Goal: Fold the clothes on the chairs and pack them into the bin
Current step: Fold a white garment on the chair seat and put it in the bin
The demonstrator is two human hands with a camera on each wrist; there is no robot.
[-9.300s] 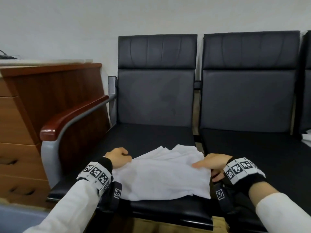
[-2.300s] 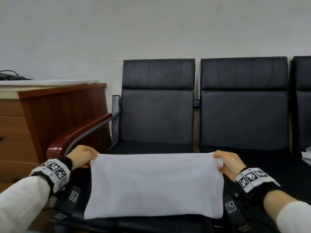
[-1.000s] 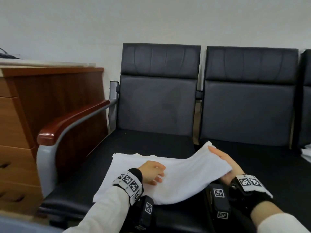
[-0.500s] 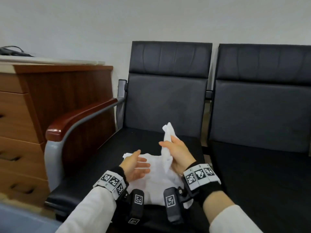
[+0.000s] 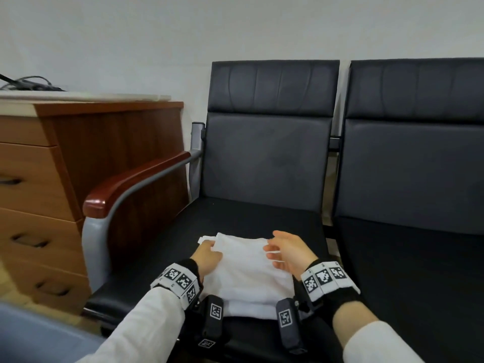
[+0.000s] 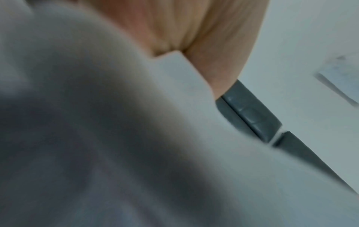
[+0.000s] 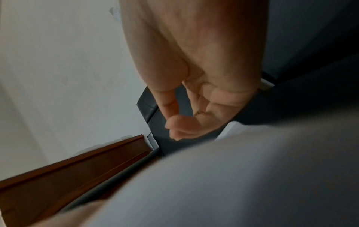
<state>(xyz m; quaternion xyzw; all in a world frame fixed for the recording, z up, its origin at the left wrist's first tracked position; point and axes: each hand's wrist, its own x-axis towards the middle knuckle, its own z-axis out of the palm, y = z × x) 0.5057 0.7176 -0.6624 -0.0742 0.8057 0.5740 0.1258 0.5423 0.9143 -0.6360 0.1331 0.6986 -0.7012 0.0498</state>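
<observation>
A white garment, folded into a compact rectangle, lies on the front of the left black chair's seat. My left hand rests on the garment's left edge. Its fingertips are hidden at a raised fold, and the left wrist view shows the hand against the white cloth. My right hand hovers just over the garment's right side with its fingers loosely spread and holds nothing. The right wrist view shows its relaxed fingers above the cloth.
A red-brown armrest on a grey frame bounds the seat on the left. Beyond it stands a wooden drawer unit. A second black chair adjoins on the right. A blue-grey surface shows at the bottom left corner.
Half a second ago my right hand held the garment's end up above the seat. That end now lies folded flat and the right hand has let go. My left hand has shifted to the left edge.
</observation>
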